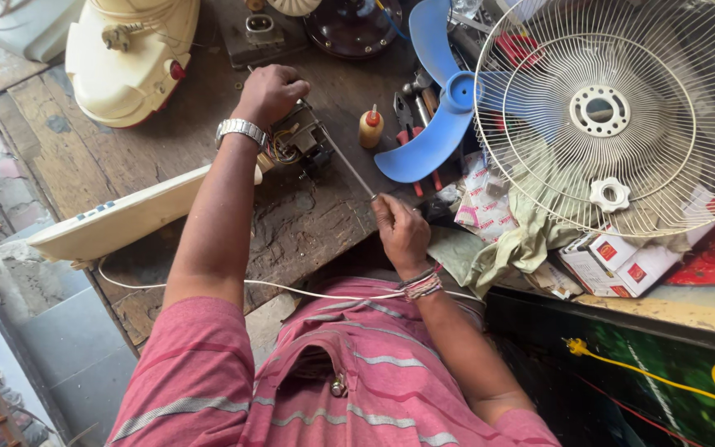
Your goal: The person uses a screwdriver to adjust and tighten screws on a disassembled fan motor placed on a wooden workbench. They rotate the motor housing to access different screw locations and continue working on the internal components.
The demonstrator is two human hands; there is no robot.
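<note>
My left hand [270, 91], with a metal watch on its wrist, presses down on a small fan motor [299, 142] with copper windings and coloured wires on the worn wooden bench [167, 141]. My right hand [400, 232], with thread bands at the wrist, grips the handle end of a long thin screwdriver [347, 162]. Its shaft slants up and left to the motor. A thin white cord [208, 284] runs across my chest toward that hand.
A blue fan blade [432, 124] and a small glue bottle with a red cap [371, 126] lie right of the motor. A cream wire fan guard [614, 116] covers the right, over cloth and small boxes [622, 261]. A cream fan body [130, 58] and panel [126, 219] sit left.
</note>
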